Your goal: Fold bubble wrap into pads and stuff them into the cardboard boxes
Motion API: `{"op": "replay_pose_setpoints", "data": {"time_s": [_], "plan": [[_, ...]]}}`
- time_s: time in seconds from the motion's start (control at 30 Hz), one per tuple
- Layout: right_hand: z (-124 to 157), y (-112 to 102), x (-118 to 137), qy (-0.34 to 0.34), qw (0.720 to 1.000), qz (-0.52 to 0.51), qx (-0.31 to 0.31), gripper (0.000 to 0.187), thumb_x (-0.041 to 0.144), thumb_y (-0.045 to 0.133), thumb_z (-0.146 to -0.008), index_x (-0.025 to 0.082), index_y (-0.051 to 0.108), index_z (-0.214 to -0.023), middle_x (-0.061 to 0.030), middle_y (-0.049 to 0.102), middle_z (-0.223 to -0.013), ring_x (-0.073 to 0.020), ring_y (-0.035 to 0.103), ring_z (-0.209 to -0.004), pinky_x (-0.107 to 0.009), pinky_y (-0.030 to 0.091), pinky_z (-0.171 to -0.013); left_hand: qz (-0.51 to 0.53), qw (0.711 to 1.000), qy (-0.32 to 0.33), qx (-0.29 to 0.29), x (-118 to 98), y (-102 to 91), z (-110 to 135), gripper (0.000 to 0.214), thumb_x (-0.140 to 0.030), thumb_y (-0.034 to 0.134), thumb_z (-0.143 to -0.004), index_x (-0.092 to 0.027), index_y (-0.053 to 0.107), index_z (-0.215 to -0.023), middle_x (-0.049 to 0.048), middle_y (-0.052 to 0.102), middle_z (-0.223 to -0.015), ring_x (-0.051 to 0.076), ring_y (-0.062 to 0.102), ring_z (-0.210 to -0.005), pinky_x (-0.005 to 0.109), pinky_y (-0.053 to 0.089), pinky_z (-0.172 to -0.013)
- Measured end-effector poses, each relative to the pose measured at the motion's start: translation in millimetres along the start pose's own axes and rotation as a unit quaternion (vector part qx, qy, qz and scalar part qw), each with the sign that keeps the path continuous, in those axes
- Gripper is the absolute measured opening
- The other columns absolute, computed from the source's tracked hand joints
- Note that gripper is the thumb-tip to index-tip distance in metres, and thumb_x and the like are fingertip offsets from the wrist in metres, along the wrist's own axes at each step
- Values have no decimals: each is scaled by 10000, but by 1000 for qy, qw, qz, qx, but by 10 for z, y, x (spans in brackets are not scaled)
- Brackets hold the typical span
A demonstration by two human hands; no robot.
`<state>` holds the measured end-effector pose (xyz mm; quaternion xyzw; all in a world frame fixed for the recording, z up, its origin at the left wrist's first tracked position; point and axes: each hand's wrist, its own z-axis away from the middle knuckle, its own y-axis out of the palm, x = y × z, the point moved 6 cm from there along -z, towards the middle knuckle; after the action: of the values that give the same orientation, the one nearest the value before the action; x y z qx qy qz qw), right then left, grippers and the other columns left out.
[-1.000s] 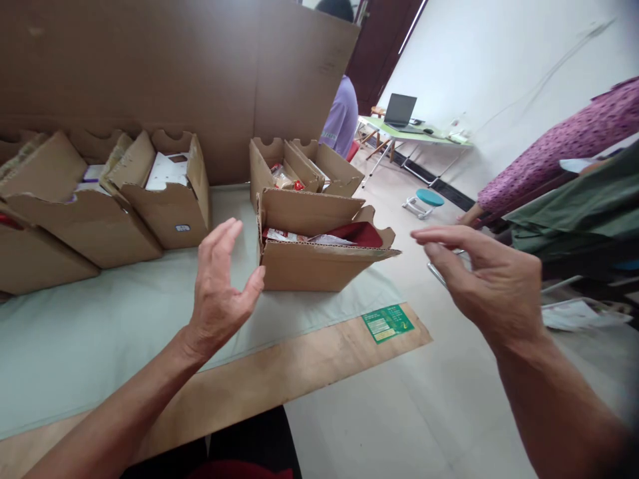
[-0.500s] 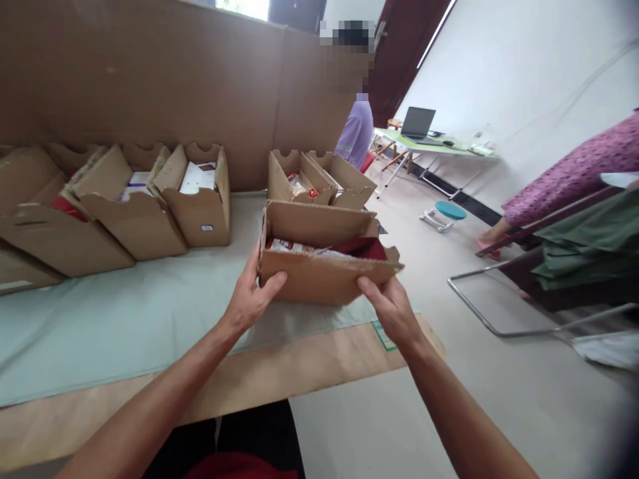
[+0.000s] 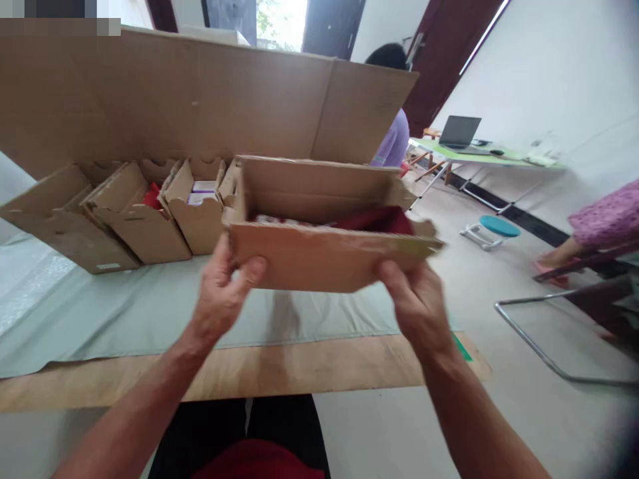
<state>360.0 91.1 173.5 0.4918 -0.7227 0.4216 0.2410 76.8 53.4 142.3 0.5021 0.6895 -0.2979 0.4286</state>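
Observation:
Both hands hold an open cardboard box (image 3: pixel 319 259) lifted off the table, close to the camera. My left hand (image 3: pixel 222 293) grips its left front corner, thumb on the front wall. My right hand (image 3: pixel 417 303) grips the right front corner from below. Inside the box show a red item (image 3: pixel 384 219) and some packets, partly hidden by the front wall.
Several open cardboard boxes (image 3: pixel 134 219) with packets stand in a row at the back left of the table (image 3: pixel 150 313), against a tall cardboard wall (image 3: pixel 200 100). A person in purple (image 3: pixel 392 143) sits behind. A metal chair frame (image 3: pixel 549 332) and stool (image 3: pixel 492 229) are right.
My hands went from open in the air to gripping the box, then raised it off the table toward me. The view swung right and up.

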Motion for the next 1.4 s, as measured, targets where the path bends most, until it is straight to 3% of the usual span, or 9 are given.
{"op": "replay_pose_setpoints", "data": {"time_s": [0.1,0.17,0.3,0.43,0.77,0.97,1.17,1.27,1.4], "plan": [[402,-459,-76,21,988,142,-53,446,617,603,-957,216,734,-1103,-79,774,-1001,-322,713,-974,-430,569,-833,38,996,-46,71,132,300,330,583,-545,740,-888,-213,646,-1358,99,730,-1289,284,666,-1216,410,532,-1075],[606,-468,-80,33,986,160,-24,429,582,606,-964,207,729,-1132,-87,774,-990,-315,718,-930,-405,576,-788,23,992,-101,78,262,249,623,530,-546,716,-904,-191,682,-1296,105,754,-1245,281,693,-1171,393,553,-1040],[486,201,70,10,996,40,81,392,532,610,-975,203,702,-1166,-81,766,-1052,-271,713,-936,-368,580,-827,-50,985,-162,-36,349,-409,860,547,-619,726,-864,-166,726,-1170,90,799,-1130,261,744,-1034,339,601,-913],[54,736,164,-29,989,-91,116,421,573,633,-954,218,692,-1171,-70,763,-1125,-269,697,-1032,-385,557,-912,-112,976,-107,-154,121,-830,700,599,-639,780,-808,-175,721,-1181,72,801,-1133,247,735,-1061,305,586,-934],[582,229,-418,79,994,8,75,501,628,633,-934,190,713,-1163,-114,773,-1101,-321,711,-1034,-447,555,-938,-14,986,-163,-30,560,-207,950,654,-540,713,-915,-211,576,-1463,90,719,-1332,270,671,-1226,373,536,-1070],[1065,164,-464,100,993,58,-10,463,524,673,-943,195,673,-1269,-131,736,-1186,-326,680,-1122,-485,521,-1038,7,990,-133,54,649,-95,555,704,-561,664,-936,-198,525,-1522,107,634,-1486,310,580,-1376,414,470,-1161],[1744,434,-414,78,993,84,-39,724,343,644,-978,250,334,-1626,-167,462,-1594,-342,515,-1420,-538,486,-1124,21,986,-84,144,918,251,-223,710,-630,645,-902,-190,590,-1457,100,636,-1486,322,556,-1389,422,443,-1172],[1838,661,-266,24,995,94,-13,781,259,613,-978,264,247,-1668,-157,263,-1716,-364,426,-1503,-587,473,-1143,2,990,-77,121,1033,390,-535,689,-649,602,-912,-162,617,-1400,119,670,-1427,311,587,-1341,440,434,-1172],[1688,656,-296,-38,996,76,-13,619,174,590,-978,261,441,-1573,-136,397,-1653,-328,390,-1532,-562,452,-1172,-45,992,-113,41,1079,347,-458,701,-640,551,-943,-155,557,-1449,167,602,-1494,330,546,-1395,489,418,-1183]]}}
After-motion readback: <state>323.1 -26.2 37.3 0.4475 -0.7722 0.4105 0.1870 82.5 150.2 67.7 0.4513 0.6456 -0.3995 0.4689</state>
